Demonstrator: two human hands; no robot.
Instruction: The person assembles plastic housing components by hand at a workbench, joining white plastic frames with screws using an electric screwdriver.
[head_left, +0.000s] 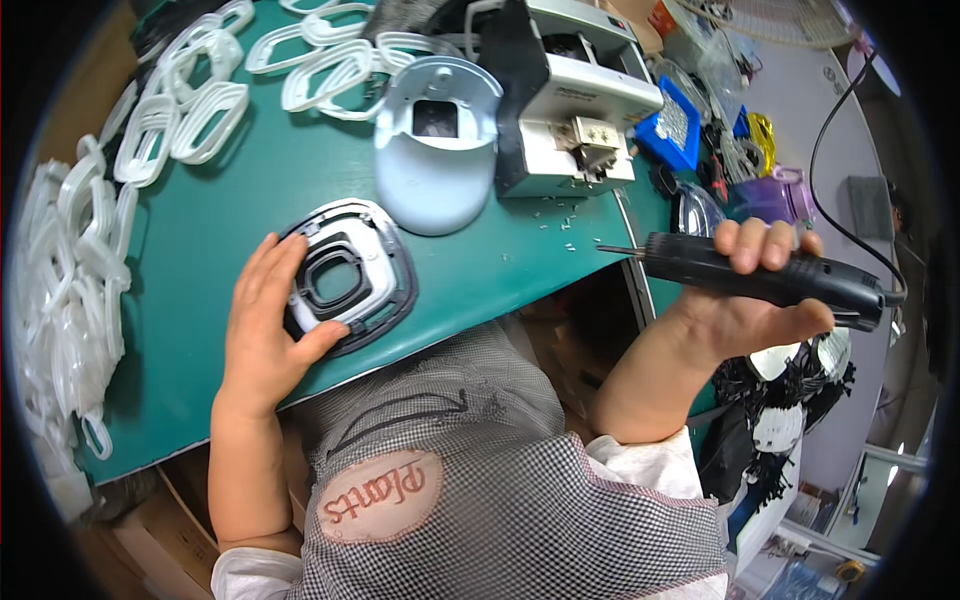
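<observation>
Right hand wrapped around a black electric screwdriver, fingers over the top of the barrel and thumb beneath it, clamped firmly on the tool. The screwdriver lies nearly level, out past the right edge of the green table, its thin metal bit pointing left toward the table edge; a black cable leaves its rear end and arcs upward.

Left hand resting flat on the table, fingers spread and lying along the left rim of a black-and-white framed part with a square opening at its centre, thumb pressed against its lower edge; the hand steadies the part, not closed around it. The part lies flat near the front edge of the table, directly before the person.

Just beyond the part, a white dome-shaped housing lies on the table with its hollow side up. To its right stands a grey and black machine, with small metal screws scattered on the table at its foot. White plastic frames are spread across the far left of the table and heaped down its left side. A blue tray lies to the right of the machine. A checked apron fills the lower centre
</observation>
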